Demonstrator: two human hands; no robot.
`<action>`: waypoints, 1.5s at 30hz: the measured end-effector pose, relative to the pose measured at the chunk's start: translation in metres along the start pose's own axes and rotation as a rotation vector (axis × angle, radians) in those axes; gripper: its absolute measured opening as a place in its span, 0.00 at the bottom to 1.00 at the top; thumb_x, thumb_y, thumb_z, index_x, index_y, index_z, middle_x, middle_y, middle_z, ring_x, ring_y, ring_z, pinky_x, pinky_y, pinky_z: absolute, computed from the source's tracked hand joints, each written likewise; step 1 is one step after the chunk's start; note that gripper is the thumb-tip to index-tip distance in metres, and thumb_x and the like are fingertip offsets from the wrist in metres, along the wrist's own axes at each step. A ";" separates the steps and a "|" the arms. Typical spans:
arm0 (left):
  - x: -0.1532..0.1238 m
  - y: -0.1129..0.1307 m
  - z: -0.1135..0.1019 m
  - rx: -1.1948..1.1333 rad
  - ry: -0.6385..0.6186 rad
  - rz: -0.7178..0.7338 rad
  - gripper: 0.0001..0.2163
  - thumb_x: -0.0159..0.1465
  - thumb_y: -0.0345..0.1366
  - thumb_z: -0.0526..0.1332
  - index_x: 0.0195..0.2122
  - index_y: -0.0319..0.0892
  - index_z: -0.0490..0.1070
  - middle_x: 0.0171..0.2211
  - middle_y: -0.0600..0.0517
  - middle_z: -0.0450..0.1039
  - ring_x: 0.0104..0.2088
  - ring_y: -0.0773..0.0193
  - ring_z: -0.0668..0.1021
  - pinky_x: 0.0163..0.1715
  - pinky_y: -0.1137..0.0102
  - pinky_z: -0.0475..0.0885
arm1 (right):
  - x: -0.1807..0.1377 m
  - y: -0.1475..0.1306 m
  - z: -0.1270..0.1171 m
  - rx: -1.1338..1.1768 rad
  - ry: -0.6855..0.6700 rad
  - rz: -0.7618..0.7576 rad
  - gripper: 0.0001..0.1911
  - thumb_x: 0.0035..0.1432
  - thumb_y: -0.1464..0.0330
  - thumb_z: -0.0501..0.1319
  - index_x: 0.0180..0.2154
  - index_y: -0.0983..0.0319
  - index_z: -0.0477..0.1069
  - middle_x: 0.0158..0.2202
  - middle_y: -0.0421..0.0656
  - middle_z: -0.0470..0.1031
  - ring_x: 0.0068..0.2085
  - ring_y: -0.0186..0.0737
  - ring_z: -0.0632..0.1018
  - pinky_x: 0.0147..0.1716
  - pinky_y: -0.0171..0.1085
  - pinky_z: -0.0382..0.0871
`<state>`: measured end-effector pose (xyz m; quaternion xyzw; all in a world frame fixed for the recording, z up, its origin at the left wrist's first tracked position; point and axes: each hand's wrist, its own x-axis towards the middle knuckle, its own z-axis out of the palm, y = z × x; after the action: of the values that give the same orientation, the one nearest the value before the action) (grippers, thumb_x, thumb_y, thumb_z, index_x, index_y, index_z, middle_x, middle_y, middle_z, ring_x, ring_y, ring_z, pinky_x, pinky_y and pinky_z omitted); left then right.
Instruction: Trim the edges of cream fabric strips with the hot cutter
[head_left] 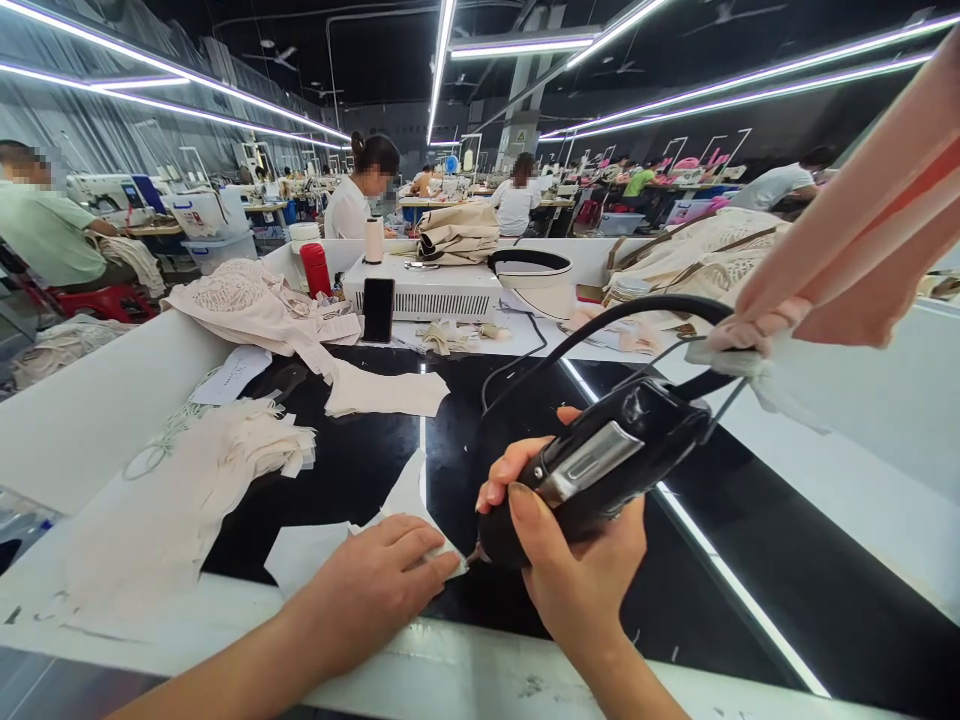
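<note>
My right hand [566, 545] is wrapped round a black hand-held cutting tool [600, 460] with a metal plate on its side. The tool's tip touches the edge of a small pale fabric piece [401, 500] on the black glossy worktop [750, 560]. My left hand [375, 590] lies flat on that piece, fingers pressing it down beside the tip. A black cable [600, 325] runs from the tool's rear toward the back of the table.
A stack of cut pale fabric pieces [225, 470] lies at left, more cloth [262, 305] behind it. A white control box [427, 285], a black phone [378, 308], a red bottle [316, 268] and a white basin [536, 280] stand at the back. Pink cloth [862, 240] hangs at right. Other workers sit beyond.
</note>
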<state>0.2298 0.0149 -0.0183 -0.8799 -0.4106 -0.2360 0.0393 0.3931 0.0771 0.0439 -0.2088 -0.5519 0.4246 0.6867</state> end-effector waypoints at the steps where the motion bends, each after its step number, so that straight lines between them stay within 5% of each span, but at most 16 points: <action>1: 0.000 0.000 0.000 -0.006 0.001 -0.005 0.10 0.72 0.27 0.57 0.53 0.38 0.70 0.46 0.46 0.77 0.48 0.54 0.80 0.47 0.61 0.81 | 0.000 0.000 0.000 0.005 0.000 0.004 0.16 0.58 0.74 0.67 0.44 0.54 0.66 0.32 0.34 0.76 0.25 0.32 0.76 0.23 0.33 0.76; 10: -0.002 0.002 0.003 -0.036 0.000 -0.042 0.11 0.71 0.26 0.58 0.53 0.40 0.71 0.48 0.45 0.76 0.48 0.53 0.79 0.47 0.60 0.81 | 0.004 0.003 0.001 0.038 0.032 0.043 0.25 0.59 0.71 0.69 0.55 0.51 0.66 0.32 0.34 0.76 0.25 0.33 0.76 0.23 0.35 0.76; 17: -0.001 0.002 0.001 -0.049 0.014 -0.049 0.10 0.72 0.27 0.56 0.52 0.41 0.71 0.47 0.46 0.76 0.48 0.55 0.79 0.48 0.62 0.81 | 0.011 0.010 0.008 0.011 0.036 0.048 0.15 0.59 0.67 0.70 0.42 0.54 0.66 0.32 0.33 0.75 0.24 0.32 0.76 0.23 0.34 0.77; 25: -0.001 0.001 0.001 -0.059 0.017 -0.083 0.13 0.68 0.26 0.61 0.53 0.43 0.72 0.48 0.44 0.74 0.48 0.53 0.79 0.46 0.60 0.82 | 0.009 0.014 0.011 0.003 0.033 0.050 0.19 0.58 0.70 0.68 0.48 0.52 0.66 0.32 0.33 0.75 0.24 0.33 0.76 0.22 0.34 0.76; 45: -0.004 0.000 -0.001 -0.078 -0.029 -0.134 0.19 0.65 0.23 0.63 0.56 0.46 0.73 0.54 0.41 0.70 0.55 0.49 0.77 0.52 0.54 0.80 | 0.014 0.024 0.020 0.013 0.015 0.023 0.14 0.60 0.71 0.68 0.43 0.54 0.66 0.32 0.32 0.75 0.24 0.31 0.76 0.22 0.32 0.75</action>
<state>0.2268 0.0120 -0.0189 -0.8546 -0.4596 -0.2412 -0.0168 0.3659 0.0980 0.0399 -0.2140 -0.5417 0.4343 0.6871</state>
